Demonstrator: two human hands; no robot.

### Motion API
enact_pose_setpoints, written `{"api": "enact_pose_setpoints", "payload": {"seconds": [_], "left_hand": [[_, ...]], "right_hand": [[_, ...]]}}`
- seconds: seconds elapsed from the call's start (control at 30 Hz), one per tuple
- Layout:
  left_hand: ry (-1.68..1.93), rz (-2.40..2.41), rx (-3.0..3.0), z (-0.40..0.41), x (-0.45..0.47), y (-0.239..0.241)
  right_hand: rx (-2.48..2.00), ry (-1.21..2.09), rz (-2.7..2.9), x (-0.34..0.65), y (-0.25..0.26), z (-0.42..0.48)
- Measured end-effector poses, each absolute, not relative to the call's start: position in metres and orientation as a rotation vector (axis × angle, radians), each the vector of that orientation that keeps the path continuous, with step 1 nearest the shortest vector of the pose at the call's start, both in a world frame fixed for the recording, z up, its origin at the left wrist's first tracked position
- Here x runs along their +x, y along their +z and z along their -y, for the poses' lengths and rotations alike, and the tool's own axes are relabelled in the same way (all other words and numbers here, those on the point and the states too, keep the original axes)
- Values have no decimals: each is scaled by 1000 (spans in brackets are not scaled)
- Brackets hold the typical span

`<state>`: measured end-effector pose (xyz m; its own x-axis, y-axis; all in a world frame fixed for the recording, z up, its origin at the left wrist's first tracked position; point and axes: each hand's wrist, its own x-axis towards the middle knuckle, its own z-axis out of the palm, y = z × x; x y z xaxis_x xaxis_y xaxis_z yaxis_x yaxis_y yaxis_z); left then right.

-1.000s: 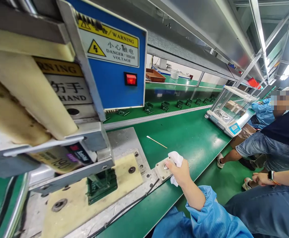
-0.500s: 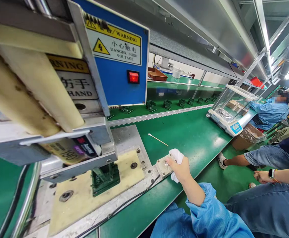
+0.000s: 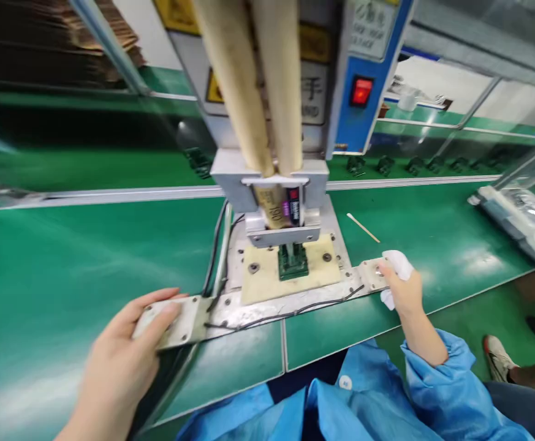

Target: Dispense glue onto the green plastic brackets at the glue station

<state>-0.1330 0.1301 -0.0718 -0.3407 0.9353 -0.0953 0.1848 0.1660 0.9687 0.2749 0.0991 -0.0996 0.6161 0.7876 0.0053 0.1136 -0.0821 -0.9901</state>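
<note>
My left hand (image 3: 132,340) wraps round the metal button box (image 3: 175,321) at the left end of the press base, thumb on top. At the other end my right hand (image 3: 402,288) has its thumb on the round button of a second button box (image 3: 372,274). A crumpled white cloth (image 3: 399,264) is tucked in its fingers. Between them stands the press (image 3: 285,236), its head lowered over a green plastic part (image 3: 293,262) on a cream plate (image 3: 262,285). A cotton swab (image 3: 363,228) lies on the green bench, right of the press.
A blue control box (image 3: 363,116) with a lit red switch is beside the press. Several green parts (image 3: 385,165) line the strip behind. At the right is a scale (image 3: 524,214). Black cables (image 3: 219,251) run along the base. Someone's shoe (image 3: 499,361) shows on the floor.
The view has swung left, bringing my left hand and its button box into sight. My right hand stays at the right button box with the cloth. The green part remains under the press.
</note>
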Motion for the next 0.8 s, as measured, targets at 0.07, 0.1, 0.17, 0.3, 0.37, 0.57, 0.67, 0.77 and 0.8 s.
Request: {"api": "enact_pose_setpoints", "payload": {"seconds": [0.07, 0.1, 0.17, 0.3, 0.37, 0.57, 0.67, 0.77, 0.8], "left_hand": [[1254, -1649, 907, -130, -135, -77], [1262, -1635, 866, -131, -135, -78], [1271, -1637, 873, -131, -133, -79], [1282, -1639, 891, -128, -130, -77], [1290, -1632, 893, -126, -129, -77], [1308, -1609, 882, -125, -128, -75], [1321, -1606, 866, -124, -126, -73], [1332, -1604, 852, -124, -124, -70], [1334, -1603, 850, -124, -124, -69]], "right_hand": [[-1602, 569, 796, 279, -105, -98], [-1608, 531, 804, 281, -107, -97], [-1607, 504, 801, 284, -111, -97], [-1615, 459, 803, 286, -112, -96], [-1616, 426, 820, 286, -111, -96], [-1594, 420, 821, 284, -108, -95], [-1589, 441, 805, 284, -107, -95], [-1581, 453, 792, 283, -106, -96], [-1581, 452, 790, 283, -106, -96]]}}
